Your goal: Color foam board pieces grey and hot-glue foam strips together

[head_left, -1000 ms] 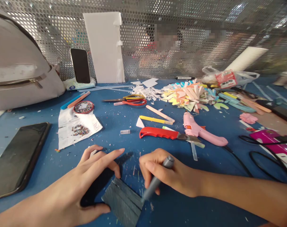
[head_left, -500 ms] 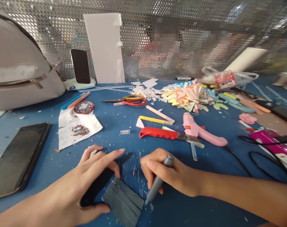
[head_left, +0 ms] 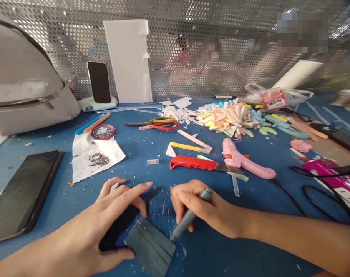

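My right hand [head_left: 202, 209] is closed around a grey marker [head_left: 188, 221], held at a slant with its tip at the right edge of a small dark grey rectangular piece [head_left: 150, 246]. The piece lies flat on the blue table and has dark lines across it. My left hand [head_left: 114, 219] steadies it, thumb at its left corner and a fingertip at its upper corner, the other fingers stretched out. Something small and whitish shows partly between those fingers; I cannot make out what it is. A short clear cap [head_left: 152, 161] lies just beyond the hands.
Past my hands lie a red-handled knife [head_left: 193, 163], a pink glue gun [head_left: 246, 159] with its cord, scissors [head_left: 166, 124] and a heap of coloured scraps [head_left: 226, 117]. At left are a phone [head_left: 23, 192], beads on white paper [head_left: 77, 167] and a bag [head_left: 25, 84]. Perforated metal stands behind.
The marker tip has shifted slightly up and left along the right edge of the dark grey piece. My left hand and the piece stay in place.
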`<act>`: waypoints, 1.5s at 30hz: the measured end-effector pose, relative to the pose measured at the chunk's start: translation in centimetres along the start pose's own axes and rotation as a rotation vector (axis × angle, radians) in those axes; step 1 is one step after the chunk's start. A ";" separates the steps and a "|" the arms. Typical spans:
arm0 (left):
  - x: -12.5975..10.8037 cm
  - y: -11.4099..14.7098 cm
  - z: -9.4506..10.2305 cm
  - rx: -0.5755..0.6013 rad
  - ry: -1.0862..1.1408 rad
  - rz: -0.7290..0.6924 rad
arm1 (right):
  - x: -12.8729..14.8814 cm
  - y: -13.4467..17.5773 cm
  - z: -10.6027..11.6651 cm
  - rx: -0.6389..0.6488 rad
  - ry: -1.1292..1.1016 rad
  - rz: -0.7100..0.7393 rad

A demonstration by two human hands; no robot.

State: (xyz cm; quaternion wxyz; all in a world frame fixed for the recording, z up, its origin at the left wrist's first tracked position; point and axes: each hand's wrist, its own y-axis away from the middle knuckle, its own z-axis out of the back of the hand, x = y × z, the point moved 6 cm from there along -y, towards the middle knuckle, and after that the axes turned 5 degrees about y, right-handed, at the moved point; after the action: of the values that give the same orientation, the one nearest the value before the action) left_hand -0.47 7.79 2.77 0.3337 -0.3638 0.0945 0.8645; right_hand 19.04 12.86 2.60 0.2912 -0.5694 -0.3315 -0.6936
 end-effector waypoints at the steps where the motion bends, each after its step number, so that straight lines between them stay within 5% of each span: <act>1: 0.0 0.0 0.0 -0.003 -0.001 0.000 | 0.0 0.0 0.0 -0.007 0.004 0.005; 25: 0.3 0.3 -0.4 0.095 0.062 0.055 | 0.0 0.2 -0.1 0.004 0.016 -0.009; 45: -0.2 0.1 0.1 0.022 0.027 -0.011 | 0.7 -0.1 -0.2 -0.023 0.033 0.087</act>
State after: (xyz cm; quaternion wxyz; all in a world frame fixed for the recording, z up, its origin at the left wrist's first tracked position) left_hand -0.45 7.66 2.95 0.3412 -0.3724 0.1065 0.8565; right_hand 18.72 12.71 3.25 0.3199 -0.5753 -0.2934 -0.6932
